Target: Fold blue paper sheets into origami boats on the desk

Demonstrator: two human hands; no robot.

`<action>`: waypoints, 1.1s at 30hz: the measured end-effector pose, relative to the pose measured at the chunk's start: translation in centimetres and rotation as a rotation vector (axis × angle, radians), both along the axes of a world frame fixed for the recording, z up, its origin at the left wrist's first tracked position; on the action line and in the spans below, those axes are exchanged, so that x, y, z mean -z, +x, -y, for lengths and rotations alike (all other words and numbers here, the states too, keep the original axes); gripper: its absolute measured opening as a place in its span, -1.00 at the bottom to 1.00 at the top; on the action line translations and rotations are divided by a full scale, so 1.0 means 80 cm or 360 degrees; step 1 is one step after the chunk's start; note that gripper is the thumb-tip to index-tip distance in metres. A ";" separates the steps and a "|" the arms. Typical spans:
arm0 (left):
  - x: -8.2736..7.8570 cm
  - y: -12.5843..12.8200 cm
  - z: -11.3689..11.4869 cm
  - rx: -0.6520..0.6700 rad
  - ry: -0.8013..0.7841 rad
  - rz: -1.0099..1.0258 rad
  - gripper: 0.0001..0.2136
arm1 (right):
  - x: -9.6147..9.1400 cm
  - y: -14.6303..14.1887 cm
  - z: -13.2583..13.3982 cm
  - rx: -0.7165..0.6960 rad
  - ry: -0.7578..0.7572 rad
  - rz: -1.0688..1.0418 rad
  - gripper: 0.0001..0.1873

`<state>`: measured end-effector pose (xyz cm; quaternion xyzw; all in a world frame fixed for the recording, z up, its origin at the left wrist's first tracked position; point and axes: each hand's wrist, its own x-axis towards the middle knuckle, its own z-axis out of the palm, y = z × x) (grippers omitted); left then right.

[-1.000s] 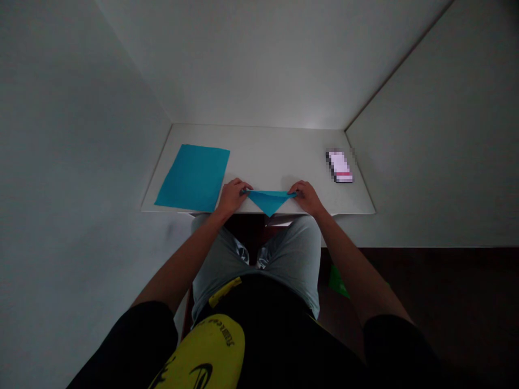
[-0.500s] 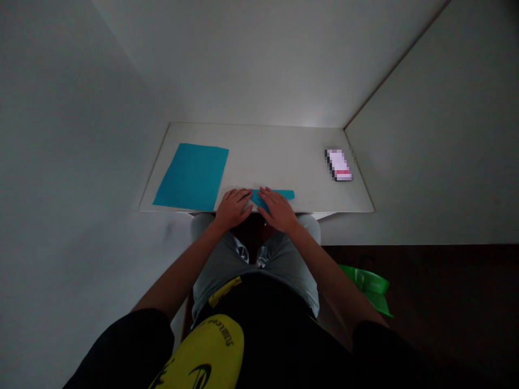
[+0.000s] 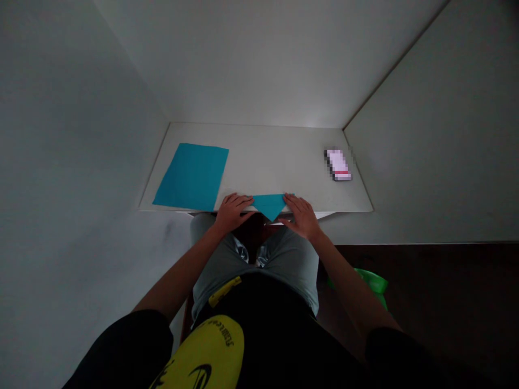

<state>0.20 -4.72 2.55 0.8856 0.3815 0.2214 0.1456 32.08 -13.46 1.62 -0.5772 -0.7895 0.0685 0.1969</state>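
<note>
A folded blue paper triangle (image 3: 268,205) lies at the near edge of the white table (image 3: 267,156), its tip pointing toward me over the edge. My left hand (image 3: 232,211) rests flat on its left corner with fingers stretched out. At the triangle's right corner, my right hand (image 3: 300,215) lies flat, fingers spread. Neither hand grips anything.
A flat blue sheet (image 3: 192,176) lies on the table's left part. A blurred phone-like object (image 3: 339,165) sits near the right wall. White walls close in the table on three sides. A green object (image 3: 371,283) lies on the dark floor to my right.
My right hand slid from the middle of the paper out to its right corner. The folded triangle is uncovered again and sits slightly nearer the table edge.
</note>
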 end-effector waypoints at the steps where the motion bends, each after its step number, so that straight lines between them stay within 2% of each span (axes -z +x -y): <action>1: 0.003 -0.001 0.003 -0.0017 -0.0022 0.0039 -0.72 | 0.001 0.000 0.005 0.0021 -0.0005 -0.0012 -0.22; 5: 0.005 -0.004 0.008 -0.0040 -0.0129 0.0180 -0.88 | 0.001 0.000 0.015 0.0146 -0.0008 -0.0173 -0.57; 8: -0.003 -0.002 -0.001 -0.0096 -0.0244 0.0350 -0.91 | -0.005 0.001 0.009 0.0233 0.0000 -0.0349 -0.70; 10: -0.009 0.003 -0.014 -0.0187 -0.0397 0.0530 -0.90 | -0.010 0.002 -0.005 0.0314 -0.0018 -0.0542 -0.69; 13: -0.014 0.015 -0.036 -0.0341 -0.0685 0.0777 -0.84 | -0.013 0.001 -0.034 0.0460 -0.0092 -0.1001 -0.61; 17: -0.016 0.030 -0.059 -0.0450 -0.0887 0.0839 -0.87 | -0.006 0.000 -0.072 0.0583 -0.0128 -0.1449 -0.51; 20: -0.017 0.031 -0.063 -0.0415 -0.0886 0.0701 -0.86 | 0.001 0.003 -0.085 0.0620 -0.0089 -0.1459 -0.57; 23: -0.018 0.028 -0.059 -0.0368 -0.0808 0.0592 -0.81 | 0.004 0.010 -0.085 0.0608 -0.0094 -0.1299 -0.62; 28: -0.020 0.026 -0.053 -0.0364 -0.0696 0.0487 -0.79 | 0.002 0.016 -0.078 0.0476 -0.0174 -0.1174 -0.58; 33: -0.025 0.029 -0.054 -0.0418 -0.0661 0.0436 -0.84 | 0.000 0.012 -0.077 0.0494 -0.0183 -0.1189 -0.49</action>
